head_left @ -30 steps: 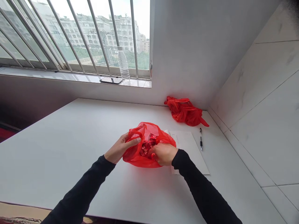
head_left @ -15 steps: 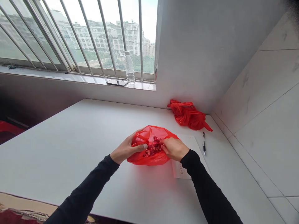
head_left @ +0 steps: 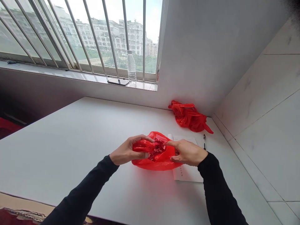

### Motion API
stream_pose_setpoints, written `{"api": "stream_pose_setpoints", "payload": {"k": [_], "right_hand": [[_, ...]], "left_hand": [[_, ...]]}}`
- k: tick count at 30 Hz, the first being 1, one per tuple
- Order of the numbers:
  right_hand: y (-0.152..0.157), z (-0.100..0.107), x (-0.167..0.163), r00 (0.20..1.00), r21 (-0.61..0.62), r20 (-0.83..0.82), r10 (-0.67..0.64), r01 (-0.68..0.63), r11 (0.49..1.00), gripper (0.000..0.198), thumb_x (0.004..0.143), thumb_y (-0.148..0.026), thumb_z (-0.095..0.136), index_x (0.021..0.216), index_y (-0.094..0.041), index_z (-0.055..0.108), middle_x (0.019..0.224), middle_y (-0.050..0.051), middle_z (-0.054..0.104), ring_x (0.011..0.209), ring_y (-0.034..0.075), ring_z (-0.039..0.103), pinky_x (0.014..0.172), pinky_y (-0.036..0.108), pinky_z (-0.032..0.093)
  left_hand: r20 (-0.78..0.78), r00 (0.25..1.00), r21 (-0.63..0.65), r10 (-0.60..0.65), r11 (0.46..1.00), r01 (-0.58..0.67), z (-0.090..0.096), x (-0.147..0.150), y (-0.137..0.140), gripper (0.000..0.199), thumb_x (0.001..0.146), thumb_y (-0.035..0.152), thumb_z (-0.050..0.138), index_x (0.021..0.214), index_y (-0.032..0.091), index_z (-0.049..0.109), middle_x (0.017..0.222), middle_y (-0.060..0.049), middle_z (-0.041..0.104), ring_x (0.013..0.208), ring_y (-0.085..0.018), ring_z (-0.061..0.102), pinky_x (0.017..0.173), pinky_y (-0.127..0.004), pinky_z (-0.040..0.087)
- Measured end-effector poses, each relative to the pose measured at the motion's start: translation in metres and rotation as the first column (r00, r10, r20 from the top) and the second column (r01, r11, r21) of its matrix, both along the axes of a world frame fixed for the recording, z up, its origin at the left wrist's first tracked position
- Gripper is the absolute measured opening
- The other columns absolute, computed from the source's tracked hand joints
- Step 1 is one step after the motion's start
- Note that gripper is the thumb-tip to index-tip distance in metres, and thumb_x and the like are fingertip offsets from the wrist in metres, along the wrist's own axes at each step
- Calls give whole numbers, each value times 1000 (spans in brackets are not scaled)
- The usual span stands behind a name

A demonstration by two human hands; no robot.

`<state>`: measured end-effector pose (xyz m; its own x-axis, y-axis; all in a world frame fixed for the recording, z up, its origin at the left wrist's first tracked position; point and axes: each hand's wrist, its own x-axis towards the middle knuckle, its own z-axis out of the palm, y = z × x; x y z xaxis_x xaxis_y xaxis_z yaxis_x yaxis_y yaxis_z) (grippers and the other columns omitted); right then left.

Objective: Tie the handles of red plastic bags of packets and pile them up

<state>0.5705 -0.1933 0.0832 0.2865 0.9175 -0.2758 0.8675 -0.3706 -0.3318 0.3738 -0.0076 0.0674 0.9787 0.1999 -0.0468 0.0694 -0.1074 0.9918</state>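
Note:
A red plastic bag (head_left: 152, 166) rests on the white table with its mouth open toward me. My left hand (head_left: 126, 151) grips a bunched part of the bag's left side between thumb and fingers. Inside the mouth show shiny dark-red packets (head_left: 159, 147) with a light pattern; the bag partly hides them, so their kind is unclear. At the right side of the mouth is my right hand (head_left: 189, 152), thumb and forefinger spread apart, with nothing seen between them. Its fingertips are by the bag's rim and the packets.
An open notebook (head_left: 188, 175) lies partly under the bag and right hand. Beyond it are a pen (head_left: 204, 139) and another crumpled red bag (head_left: 191, 118) against the wall. A water bottle (head_left: 131, 68) and a phone (head_left: 118, 82) rest on the windowsill.
My right hand has drawn back to the right out of the bag's mouth and its fingers have spread. The left hand now bunches the bag's left side, and the mouth has narrowed.

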Motion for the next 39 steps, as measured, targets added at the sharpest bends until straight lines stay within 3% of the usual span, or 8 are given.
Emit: {"api": "stream_pose_setpoints", "payload": {"k": [6,10,16,26,30,34,37,39], "right_hand": [[3,-4,7,993,31,106,-44,41,999,28,80,-23,63,105,-31,74,84,1,67,76,16,58,63,25,34],[7,-10,12,997,37,65,-52,50,998,57,78,-24,66,133,-36,61,79,-2,65,72,16,58,62,25,34],[13,-13,14,994,26,62,-87,85,996,25,79,-20,64,101,-26,75,81,1,67,73,15,57,63,25,35],[-29,36,2,970,323,-236,61,19,946,21,97,-35,50,96,-23,68,80,0,67,72,14,59,64,25,43],[-28,40,-4,913,528,-385,138,95,844,21,98,-35,53,105,-23,68,86,2,68,76,14,62,68,27,49],[-22,41,-8,734,709,-614,290,353,610,24,98,-41,56,110,-22,63,95,4,66,86,16,66,81,34,58],[-19,42,-11,632,700,-692,350,469,538,26,97,-44,56,114,-24,59,102,5,66,97,19,66,87,37,59],[-17,42,-13,594,698,-708,382,505,508,24,98,-45,55,110,-24,58,103,5,65,99,19,66,88,38,59]], "left_hand": [[23,1000,-25,-12,1000,13,-1,2,-2,44,77,20,77,119,20,63,96,-6,71,87,-19,66,79,-32,52],[94,993,5,64,998,-65,0,2,2,61,79,25,78,134,25,52,117,-10,67,102,-23,65,87,-35,53],[98,993,86,64,994,-73,0,0,4,19,90,34,67,99,18,71,96,-7,69,86,-19,63,77,-29,51],[-166,910,94,-380,913,398,11,-9,4,31,82,35,73,108,20,77,104,-9,74,97,-28,65,86,-36,52],[-21,998,142,-58,988,60,8,-4,5,45,94,55,54,118,22,73,118,-11,68,112,-28,61,97,-37,49],[169,889,237,425,858,-455,16,2,3,51,97,60,44,124,26,69,145,-9,49,131,-27,49,104,-34,45],[309,826,78,472,853,-517,34,7,-2,46,95,60,50,109,24,73,141,-7,54,123,-26,55,95,-31,50],[333,830,-105,448,892,-440,46,13,-7,44,95,59,50,97,21,72,100,-7,70,99,-24,65,88,-34,53]]}}
